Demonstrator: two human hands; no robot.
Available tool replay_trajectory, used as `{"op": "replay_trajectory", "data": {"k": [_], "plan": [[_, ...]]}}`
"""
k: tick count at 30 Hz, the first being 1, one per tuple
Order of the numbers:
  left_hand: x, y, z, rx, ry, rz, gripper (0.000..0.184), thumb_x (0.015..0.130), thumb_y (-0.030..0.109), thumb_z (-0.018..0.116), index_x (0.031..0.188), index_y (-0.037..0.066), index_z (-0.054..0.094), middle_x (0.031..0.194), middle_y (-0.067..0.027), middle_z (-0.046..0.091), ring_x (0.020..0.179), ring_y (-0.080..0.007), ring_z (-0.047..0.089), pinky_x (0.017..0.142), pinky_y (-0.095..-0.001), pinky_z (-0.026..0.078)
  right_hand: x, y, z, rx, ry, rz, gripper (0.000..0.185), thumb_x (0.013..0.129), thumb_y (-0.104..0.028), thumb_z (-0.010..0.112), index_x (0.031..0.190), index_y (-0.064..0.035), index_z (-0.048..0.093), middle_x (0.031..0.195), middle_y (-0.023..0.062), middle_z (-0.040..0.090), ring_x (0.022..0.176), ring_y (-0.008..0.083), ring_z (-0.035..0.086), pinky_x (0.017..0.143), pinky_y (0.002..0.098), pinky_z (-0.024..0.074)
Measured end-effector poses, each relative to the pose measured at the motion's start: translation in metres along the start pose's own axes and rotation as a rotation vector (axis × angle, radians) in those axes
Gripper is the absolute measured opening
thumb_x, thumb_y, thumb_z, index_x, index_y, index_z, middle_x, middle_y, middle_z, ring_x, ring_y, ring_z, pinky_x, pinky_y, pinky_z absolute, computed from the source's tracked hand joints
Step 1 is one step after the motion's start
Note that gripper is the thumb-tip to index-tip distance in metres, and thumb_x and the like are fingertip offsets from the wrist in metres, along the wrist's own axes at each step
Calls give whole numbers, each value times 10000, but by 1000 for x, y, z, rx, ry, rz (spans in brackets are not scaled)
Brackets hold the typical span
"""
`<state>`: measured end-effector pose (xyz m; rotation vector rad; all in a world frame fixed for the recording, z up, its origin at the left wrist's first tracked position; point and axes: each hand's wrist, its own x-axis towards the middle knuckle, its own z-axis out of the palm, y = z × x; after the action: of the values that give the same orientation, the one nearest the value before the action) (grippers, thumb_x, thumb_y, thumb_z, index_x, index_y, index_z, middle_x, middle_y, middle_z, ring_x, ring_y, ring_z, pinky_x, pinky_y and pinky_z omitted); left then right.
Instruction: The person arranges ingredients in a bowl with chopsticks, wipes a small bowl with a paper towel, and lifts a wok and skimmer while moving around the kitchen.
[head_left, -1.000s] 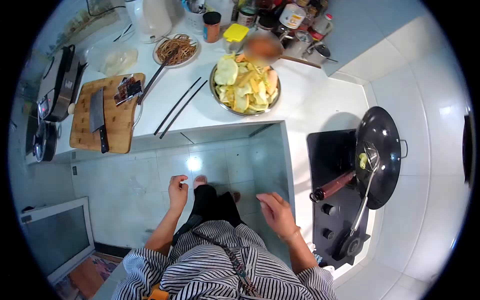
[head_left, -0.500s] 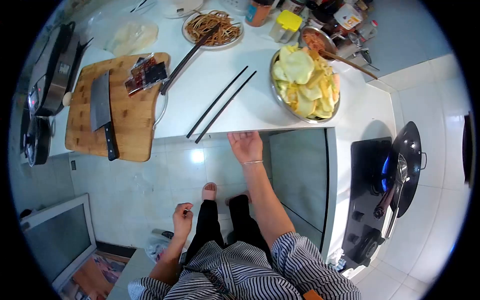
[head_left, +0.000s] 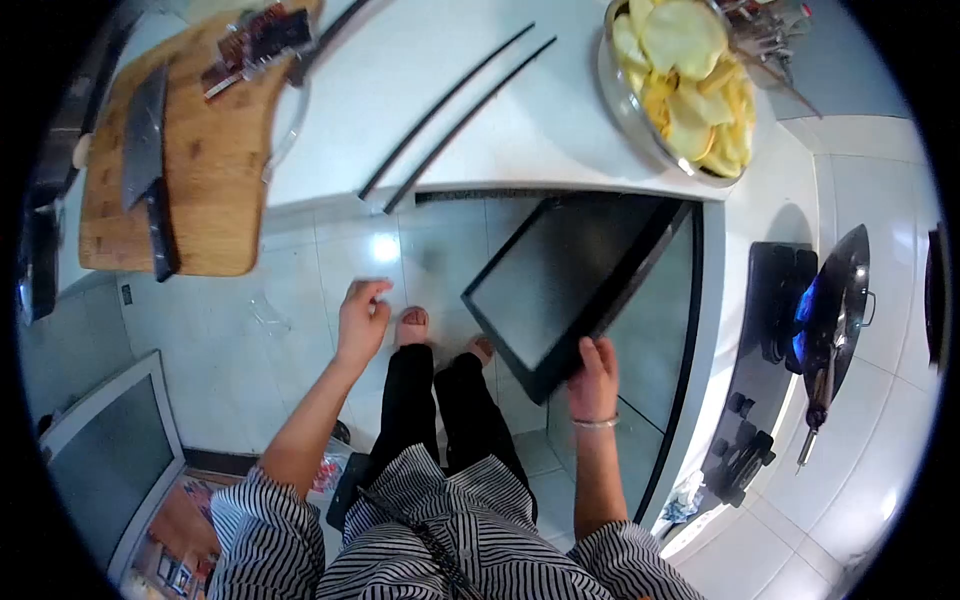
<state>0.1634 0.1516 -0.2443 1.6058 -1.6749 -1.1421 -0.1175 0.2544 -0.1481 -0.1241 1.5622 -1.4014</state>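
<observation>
My right hand (head_left: 594, 384) grips the outer edge of a dark-framed glass cabinet door (head_left: 570, 285), which stands swung out from under the counter. Its fingers curl over the frame. My left hand (head_left: 362, 322) hangs in the air over the floor, fingers loosely bent and apart, with nothing in it. Above the door, a metal bowl (head_left: 640, 130) of cut yellow-green vegetable pieces (head_left: 690, 70) sits at the counter's edge. Two dark chopsticks (head_left: 455, 110) lie on the white counter (head_left: 350, 130).
At left a cleaver (head_left: 150, 170) and small packets (head_left: 262, 42) lie on a wooden board (head_left: 210, 165). At right a wok (head_left: 845, 310) with a utensil in it stands over a blue flame on the black stove (head_left: 770, 340). A white-framed door (head_left: 110, 470) is at lower left.
My right hand has moved from the counter's underside down to the right, and the cabinet door has swung open with it. My left hand has risen. The view has shifted nearer the counter.
</observation>
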Motion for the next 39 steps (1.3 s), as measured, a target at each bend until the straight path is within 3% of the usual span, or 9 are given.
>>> {"op": "replay_trajectory", "data": {"k": [6,9,13,15,20,24,26,30,39], "plan": [[73,14,79,0,73,278,154,784,106,478,883,33,571,818,-151,548,711,-297,522,654,-363,427,-6,0,-85,-1067,166,-494,173,849,-64,458,985,-6,368,825,53,408,736,132,376,680,246,358],[103,24,106,70,-163,93,218,838,193,431,819,27,572,690,-176,546,691,-344,529,643,-401,419,-4,-3,-108,-1081,177,-508,215,860,-79,437,1052,6,393,883,80,447,801,152,409,742,256,364],[133,37,147,13,36,210,282,859,242,418,780,-1,539,700,-210,560,673,-407,533,609,-460,401,-3,-15,-123,-1053,137,-514,270,851,-81,424,1100,21,398,966,86,467,875,168,427,822,263,338],[150,33,168,29,186,298,241,861,205,392,820,-2,508,669,-202,518,648,-365,527,609,-399,416,-3,-16,-133,-1009,221,-458,292,839,-65,420,1114,29,393,975,95,467,893,179,431,838,270,335],[204,26,211,12,210,477,320,794,97,453,1110,56,421,979,-210,530,897,-371,514,776,-423,414,-1,-23,-149,-1026,241,-453,365,849,-95,418,1180,52,375,1077,109,468,955,186,430,871,270,311],[263,38,254,22,263,530,336,805,49,448,1139,61,417,1086,-175,501,1023,-314,478,848,-382,380,1,-22,-146,-1096,254,-546,376,842,-105,436,1183,39,368,1067,102,467,951,179,430,876,271,309],[289,62,261,-51,408,772,326,815,149,460,1125,58,426,1036,-196,518,973,-358,484,821,-420,400,2,-24,-147,-1080,258,-533,369,837,-113,465,1164,42,392,1016,99,482,881,176,445,807,272,347],[336,98,271,252,255,588,351,831,183,449,1139,18,417,1053,-223,504,978,-375,478,833,-423,391,-1,-26,-158,-1029,236,-455,394,839,-117,491,1176,52,378,1071,121,450,929,205,416,839,294,331],[350,112,284,296,223,511,356,825,160,439,1137,-8,411,1047,-230,506,964,-375,487,830,-415,396,-1,-30,-161,-992,232,-420,387,850,-107,470,1187,53,366,1104,133,444,974,214,416,874,296,315]]}}
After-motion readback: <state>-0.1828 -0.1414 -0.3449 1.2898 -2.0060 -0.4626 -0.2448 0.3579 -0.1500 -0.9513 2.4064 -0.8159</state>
